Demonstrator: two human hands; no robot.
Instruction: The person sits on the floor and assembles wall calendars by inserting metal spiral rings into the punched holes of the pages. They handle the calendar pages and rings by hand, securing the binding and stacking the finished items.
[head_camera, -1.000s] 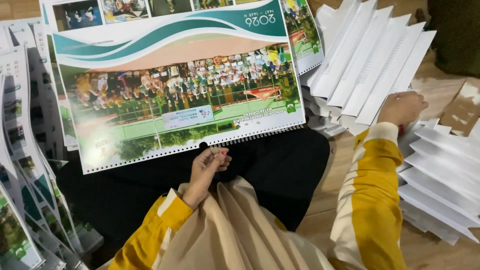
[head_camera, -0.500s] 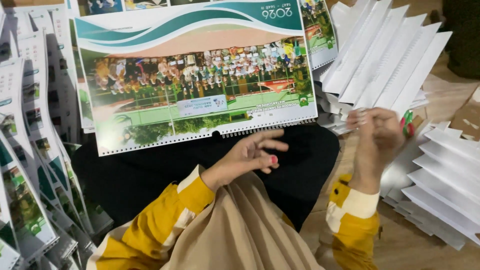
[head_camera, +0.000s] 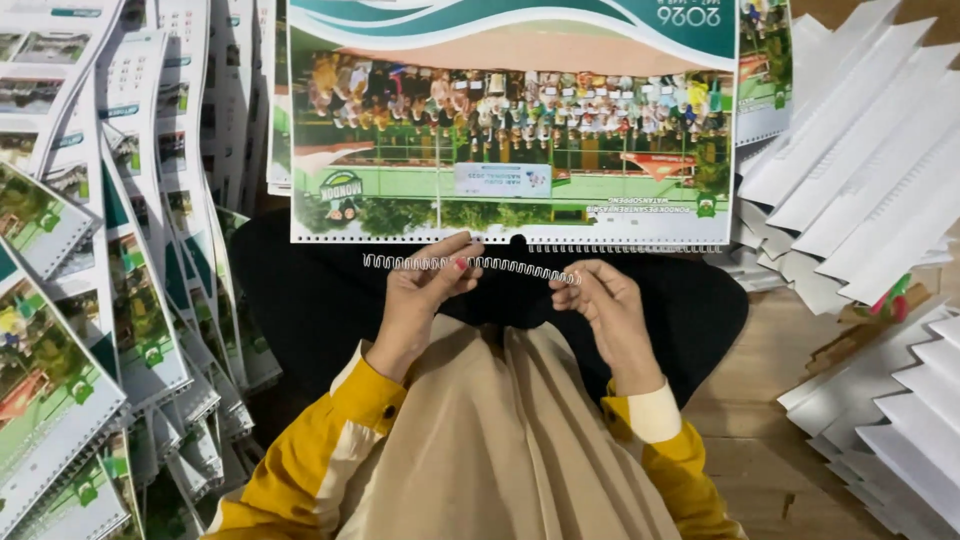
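Small print-finishing or binding workspace, set up on a wooden floor (head_camera: 770, 420) rather than at a bench. Fanned stacks of identical printed calendars (head_camera: 110, 300) lie at one side, piles of white card sheets (head_camera: 870, 170) at the other. A punched calendar sheet (head_camera: 510, 130) and a loose wire binding coil (head_camera: 470, 265) mark it as hand assembly.

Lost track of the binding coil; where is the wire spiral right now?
In the head view, centre: the wire spiral is held level between the left hand and right hand, just below the calendar's punched edge.
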